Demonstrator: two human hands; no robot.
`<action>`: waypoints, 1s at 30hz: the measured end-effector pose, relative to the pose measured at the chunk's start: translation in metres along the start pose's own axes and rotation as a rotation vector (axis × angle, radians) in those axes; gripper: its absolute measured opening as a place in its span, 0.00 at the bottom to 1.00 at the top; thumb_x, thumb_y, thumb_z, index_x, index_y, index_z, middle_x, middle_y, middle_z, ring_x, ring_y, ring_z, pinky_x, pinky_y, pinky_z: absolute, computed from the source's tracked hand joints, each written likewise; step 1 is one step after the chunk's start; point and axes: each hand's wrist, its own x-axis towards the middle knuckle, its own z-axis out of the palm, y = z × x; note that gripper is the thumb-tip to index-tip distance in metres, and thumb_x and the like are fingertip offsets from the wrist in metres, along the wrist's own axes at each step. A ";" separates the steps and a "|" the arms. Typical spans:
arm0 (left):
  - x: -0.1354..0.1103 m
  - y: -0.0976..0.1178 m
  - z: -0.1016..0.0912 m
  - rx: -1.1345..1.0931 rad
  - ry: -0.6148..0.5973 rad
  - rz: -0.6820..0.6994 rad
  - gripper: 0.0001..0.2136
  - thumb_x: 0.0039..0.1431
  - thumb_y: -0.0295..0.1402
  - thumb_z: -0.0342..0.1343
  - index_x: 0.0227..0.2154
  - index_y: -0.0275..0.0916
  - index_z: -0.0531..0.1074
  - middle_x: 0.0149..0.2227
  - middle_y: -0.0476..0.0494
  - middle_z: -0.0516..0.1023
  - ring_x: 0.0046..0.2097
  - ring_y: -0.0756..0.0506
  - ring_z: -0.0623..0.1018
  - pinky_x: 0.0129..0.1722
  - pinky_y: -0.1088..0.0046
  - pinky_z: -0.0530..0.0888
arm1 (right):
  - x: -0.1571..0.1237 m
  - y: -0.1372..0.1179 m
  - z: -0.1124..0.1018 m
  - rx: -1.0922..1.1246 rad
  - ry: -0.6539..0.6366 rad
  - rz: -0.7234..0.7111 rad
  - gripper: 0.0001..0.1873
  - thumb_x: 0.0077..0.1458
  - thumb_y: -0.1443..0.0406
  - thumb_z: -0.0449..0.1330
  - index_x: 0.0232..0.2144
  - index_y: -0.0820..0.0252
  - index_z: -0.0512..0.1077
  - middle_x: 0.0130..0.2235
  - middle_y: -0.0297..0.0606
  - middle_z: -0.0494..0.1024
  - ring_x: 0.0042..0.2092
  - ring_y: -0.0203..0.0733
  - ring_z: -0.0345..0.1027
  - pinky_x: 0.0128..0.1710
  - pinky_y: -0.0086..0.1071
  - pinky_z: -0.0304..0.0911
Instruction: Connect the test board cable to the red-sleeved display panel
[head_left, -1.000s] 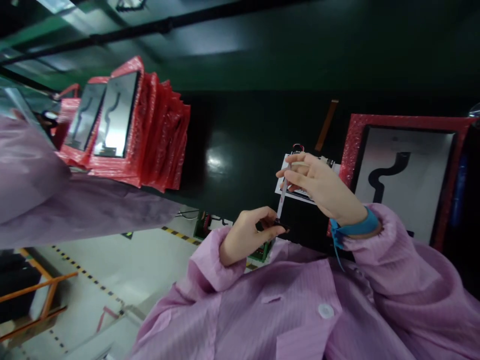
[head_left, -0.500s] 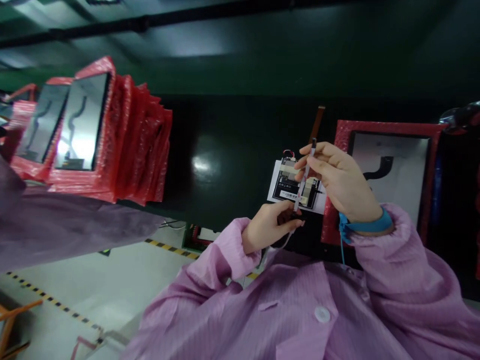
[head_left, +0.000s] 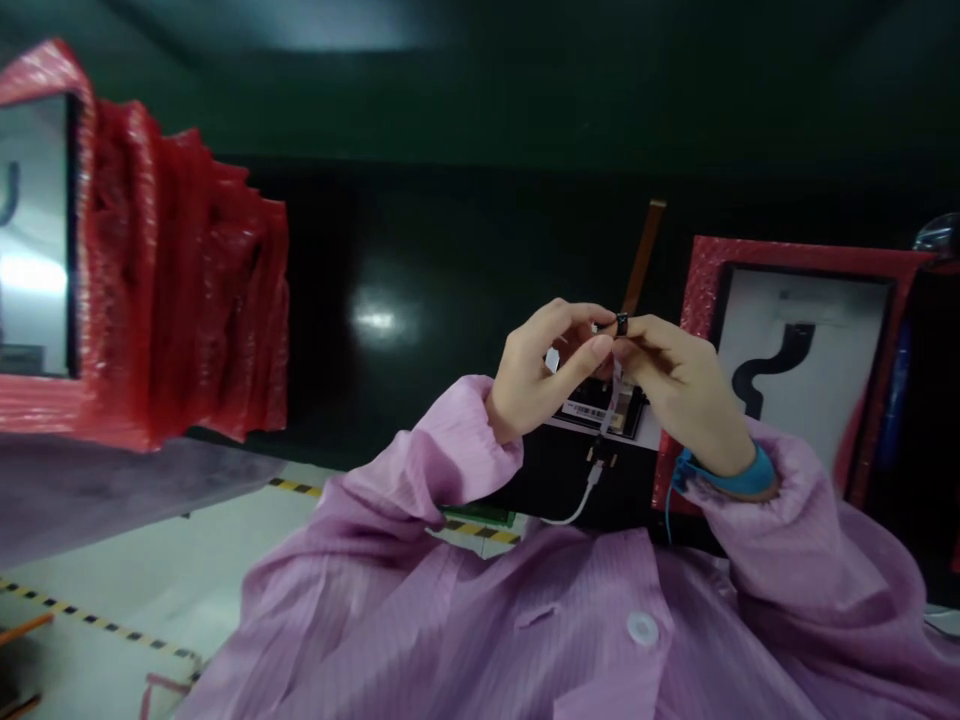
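Observation:
My right hand (head_left: 675,385) is closed around a thin white pen (head_left: 614,392) that stands nearly upright in front of my chest. My left hand (head_left: 540,375) pinches a small black cap (head_left: 621,323) at the pen's top end, fingertips touching those of the right hand. Right behind the hands, a small black module on a white sheet (head_left: 596,412) lies on the dark table, partly hidden. A white cable with a plug (head_left: 592,482) leads to the module from below. A blue strap (head_left: 731,475) circles my right wrist.
A stack of red bubble-wrap bags with panels (head_left: 187,300) stands at the left. A panel with a black flex cable in red wrap (head_left: 810,350) lies at the right. An orange ribbon strip (head_left: 642,255) lies behind the hands. Another person's purple sleeve (head_left: 112,490) reaches across at the lower left.
My left hand has risen from the pen's lower end to its top with the black cap. Both hands have come together, and the view has shifted left and closer.

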 end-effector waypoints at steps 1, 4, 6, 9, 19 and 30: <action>0.001 -0.003 0.000 -0.001 -0.002 0.001 0.12 0.67 0.40 0.57 0.44 0.38 0.76 0.35 0.45 0.75 0.35 0.50 0.77 0.33 0.75 0.75 | 0.000 0.000 0.001 -0.009 -0.003 0.018 0.06 0.62 0.67 0.58 0.34 0.57 0.74 0.33 0.32 0.77 0.32 0.34 0.72 0.32 0.28 0.67; 0.003 -0.011 -0.003 -0.027 -0.016 -0.011 0.10 0.65 0.38 0.60 0.40 0.38 0.79 0.34 0.45 0.75 0.33 0.52 0.75 0.31 0.76 0.74 | 0.000 0.000 0.001 0.027 -0.049 0.096 0.07 0.62 0.67 0.58 0.34 0.57 0.76 0.32 0.32 0.79 0.31 0.35 0.74 0.32 0.27 0.68; 0.003 -0.014 -0.007 -0.077 -0.041 -0.036 0.09 0.64 0.38 0.61 0.40 0.38 0.80 0.33 0.45 0.75 0.34 0.52 0.75 0.33 0.76 0.75 | -0.001 0.001 0.000 0.113 -0.113 0.173 0.08 0.64 0.65 0.58 0.34 0.58 0.77 0.31 0.33 0.80 0.32 0.35 0.75 0.32 0.27 0.70; 0.003 -0.016 -0.010 -0.190 -0.075 -0.074 0.08 0.63 0.39 0.62 0.39 0.41 0.82 0.33 0.46 0.74 0.35 0.51 0.76 0.34 0.75 0.77 | -0.001 0.004 0.000 0.314 -0.202 0.273 0.10 0.65 0.61 0.60 0.34 0.57 0.78 0.33 0.34 0.81 0.34 0.36 0.77 0.37 0.29 0.73; 0.006 -0.007 -0.015 -0.450 -0.114 -0.171 0.11 0.57 0.43 0.68 0.30 0.41 0.79 0.34 0.48 0.74 0.34 0.52 0.77 0.32 0.74 0.79 | -0.002 -0.001 0.010 0.315 -0.222 0.244 0.10 0.65 0.57 0.60 0.41 0.55 0.78 0.40 0.35 0.82 0.43 0.38 0.77 0.46 0.33 0.73; 0.006 0.020 -0.028 -0.225 -0.120 -0.312 0.12 0.59 0.40 0.66 0.31 0.36 0.75 0.27 0.49 0.76 0.29 0.51 0.76 0.28 0.75 0.75 | -0.033 -0.071 -0.054 -0.520 -0.131 -0.084 0.09 0.65 0.60 0.58 0.45 0.46 0.76 0.42 0.36 0.80 0.41 0.47 0.74 0.40 0.40 0.69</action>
